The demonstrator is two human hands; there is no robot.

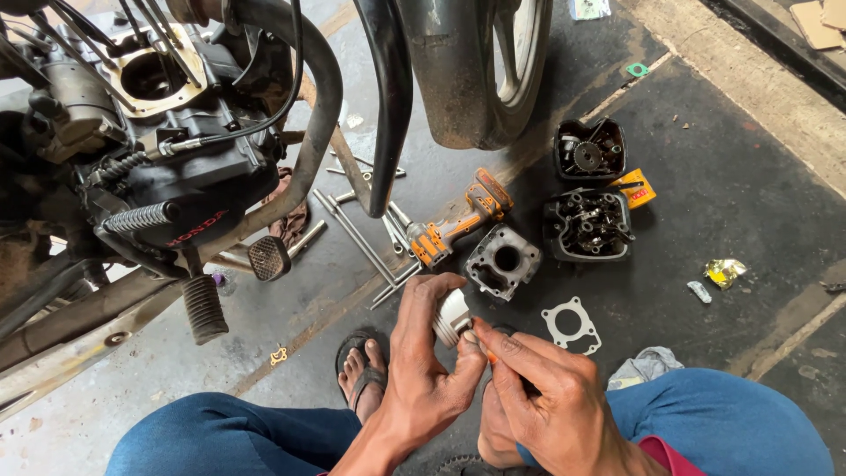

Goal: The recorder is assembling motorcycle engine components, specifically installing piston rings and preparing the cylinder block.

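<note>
My left hand (425,353) wraps around a silver metal piston (454,316), held above the floor between my knees. My right hand (533,379) pinches a small tool with an orange handle (490,356) and presses its tip against the piston's lower side. Just beyond my hands lies a grey cylinder block (502,260) with a round bore, and a flat pale gasket (571,324) lies to its right.
A stripped motorcycle engine (159,132) and frame fill the left, with a footpeg (203,308) and brake pedal (269,257). An orange power driver (458,220), long studs and wrenches (357,234), two black cylinder head parts (589,225), a rear wheel (480,62) lie ahead.
</note>
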